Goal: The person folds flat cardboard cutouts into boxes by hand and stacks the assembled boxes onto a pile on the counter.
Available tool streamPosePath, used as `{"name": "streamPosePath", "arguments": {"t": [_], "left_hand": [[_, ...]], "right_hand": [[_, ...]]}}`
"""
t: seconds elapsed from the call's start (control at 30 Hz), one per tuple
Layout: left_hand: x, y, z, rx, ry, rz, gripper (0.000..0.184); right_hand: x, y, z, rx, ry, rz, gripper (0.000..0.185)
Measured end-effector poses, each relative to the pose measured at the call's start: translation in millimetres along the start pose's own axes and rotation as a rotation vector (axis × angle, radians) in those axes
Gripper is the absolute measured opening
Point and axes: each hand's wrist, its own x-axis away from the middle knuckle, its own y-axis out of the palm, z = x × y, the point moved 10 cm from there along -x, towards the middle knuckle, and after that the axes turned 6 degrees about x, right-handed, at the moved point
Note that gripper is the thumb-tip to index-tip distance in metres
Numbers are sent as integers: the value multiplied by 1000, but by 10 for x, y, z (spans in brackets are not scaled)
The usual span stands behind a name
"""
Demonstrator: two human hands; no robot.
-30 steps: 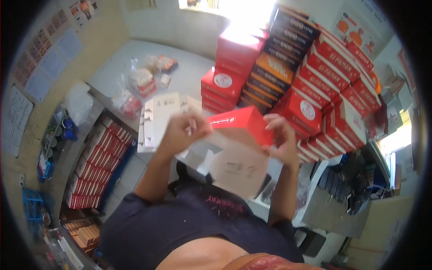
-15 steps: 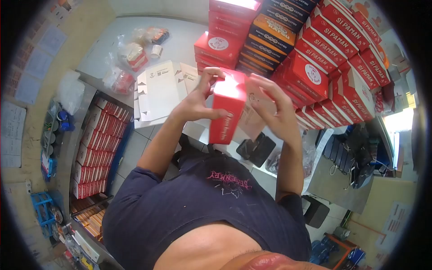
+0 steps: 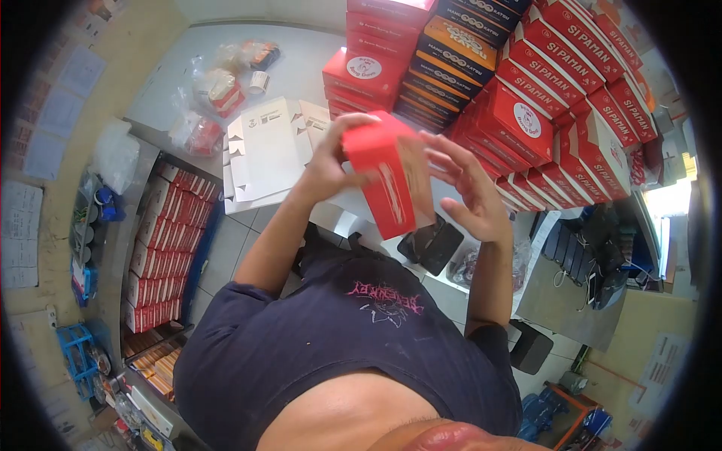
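A red cardboard box (image 3: 387, 197) is held up in front of my chest, tilted, with white lettering blurred by motion. Its right side shows brown, unprinted cardboard. My left hand (image 3: 331, 167) grips the box from the left, fingers over the upper edge and thumb across the printed face. To the right of the box is my right hand (image 3: 475, 194), its fingers spread and thumb apart. Its fingertips are close to the brown side; whether they touch it I cannot tell. Flat white box blanks (image 3: 267, 154) lie on the table just left of my left hand.
Stacked red boxes (image 3: 365, 71), black-and-orange boxes (image 3: 451, 64) and red "Si Paman" boxes (image 3: 556, 60) stand at the back and right. Plastic-wrapped items (image 3: 222, 90) lie on the white table (image 3: 169, 90). A shelf of red-and-white boxes (image 3: 162, 255) is at left.
The red box has turned and tilted, its lower end swinging right, so more of its brown side shows. My right hand has moved slightly right and its thumb has spread from the box.
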Motion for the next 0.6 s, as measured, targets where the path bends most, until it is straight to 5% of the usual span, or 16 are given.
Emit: {"name": "streamPosePath", "arguments": {"t": [0.07,0.17,0.2,0.3,0.37,0.47,0.5,0.6], "left_hand": [[226,-157,-776,911,-497,409,82],[438,-55,-1166,1012,-703,423,94],[510,7,-1239,1000,-792,430,103],[633,221,-1303,1096,-840,426,106],[691,323,-1352,1242,-872,452,107],[747,421,-1354,1232,-919,467,109],[763,472,-1388,1252,-929,437,105],[545,625,-1251,1500,-704,283,93]], "right_hand": [[62,28,98,-228,47,3,52],[72,317,241,407,-8,-109,56],[70,380,277,405,-11,-110,56],[78,421,243,622,-116,0,52],[137,33,498,309,61,352,45],[146,-122,563,177,115,468,42],[115,47,373,491,-28,307,52],[123,415,284,430,-153,53,66]]}}
